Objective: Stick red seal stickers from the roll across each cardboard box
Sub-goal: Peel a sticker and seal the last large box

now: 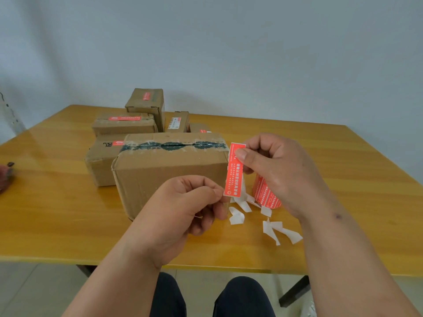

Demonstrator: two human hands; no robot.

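Observation:
A red seal sticker [234, 175] with white print hangs upright in the air between both hands, just right of the nearest cardboard box [169, 170]. My right hand [274, 170] pinches its top end; my left hand [190, 207] pinches its bottom corner. That box carries dark printed tape along its top seam and no red sticker that I can see. The red sticker roll [266, 196] stands on the table behind my right hand, partly hidden. Several smaller boxes behind, such as a flat box [124, 124] and an upright box [146, 102], bear red stickers.
White backing paper scraps [272, 227] lie on the yellow wooden table [57, 213] in front of the roll. A dark blurred object [5, 177] sits at the left table edge. My knees show below the front edge. A pale wall stands behind.

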